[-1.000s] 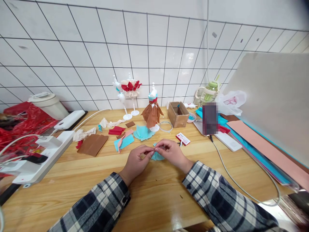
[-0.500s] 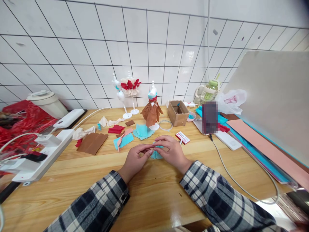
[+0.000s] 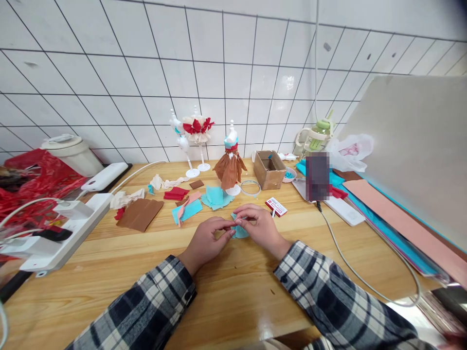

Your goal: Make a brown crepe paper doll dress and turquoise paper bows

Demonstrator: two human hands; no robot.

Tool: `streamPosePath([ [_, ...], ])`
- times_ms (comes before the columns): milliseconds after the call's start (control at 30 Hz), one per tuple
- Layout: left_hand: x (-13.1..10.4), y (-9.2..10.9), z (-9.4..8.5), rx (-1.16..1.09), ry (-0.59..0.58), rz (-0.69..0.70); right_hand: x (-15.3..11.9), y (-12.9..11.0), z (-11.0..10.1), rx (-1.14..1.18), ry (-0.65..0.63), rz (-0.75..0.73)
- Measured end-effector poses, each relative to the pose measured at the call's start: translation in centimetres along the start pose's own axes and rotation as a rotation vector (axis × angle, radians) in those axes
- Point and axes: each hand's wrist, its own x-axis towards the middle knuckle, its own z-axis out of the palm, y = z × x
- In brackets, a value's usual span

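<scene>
A small crinkled light-blue paper piece (image 3: 241, 232) is between my hands near the middle of the table. My right hand (image 3: 258, 226) pinches its upper part, thumb and fingers together. My left hand (image 3: 211, 238) touches its left edge with the index fingertip, the thumb a little apart below. Beyond my hands lie more light-blue paper (image 3: 216, 198) and a blue strip with a pink twist (image 3: 188, 210). Behind them a white mannequin stand (image 3: 231, 141) wears a blue top, a red band and a brown skirt (image 3: 229, 170).
Two more mannequins (image 3: 199, 129) stand at the back. A cardboard box (image 3: 270, 170), metal ring (image 3: 250, 187) and red-white card pack (image 3: 276, 206) lie right of centre. At left are brown paper (image 3: 140, 215) and a power strip (image 3: 69, 238); a cable (image 3: 350, 272) curves at right.
The fingertips have shifted slightly. My left thumb has opened away from its index finger, and my right thumb has moved up against the fingers, showing more of the blue paper.
</scene>
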Motion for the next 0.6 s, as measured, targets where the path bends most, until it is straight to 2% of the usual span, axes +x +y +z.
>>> streamPosePath([
  [100, 0.0, 0.0, 0.0, -0.004, 0.018, 0.024, 0.1, 0.2, 0.1, 0.113, -0.061, 0.113],
  [300, 0.1, 0.1, 0.1, -0.081, 0.015, -0.01, 0.1, 0.3, 0.1, 0.162, -0.079, 0.185],
  [467, 0.3, -0.1, -0.1, -0.037, 0.025, -0.081, 0.5, 0.4, -0.5, 0.228, 0.052, 0.231],
  [533, 0.3, -0.1, -0.2, -0.038, 0.04, -0.11, 0.6, 0.5, -0.8, 0.24, 0.019, 0.239],
  [600, 0.3, -0.1, -0.3, -0.054, 0.058, -0.134, 0.7, 0.6, -1.1, 0.243, -0.083, 0.236],
])
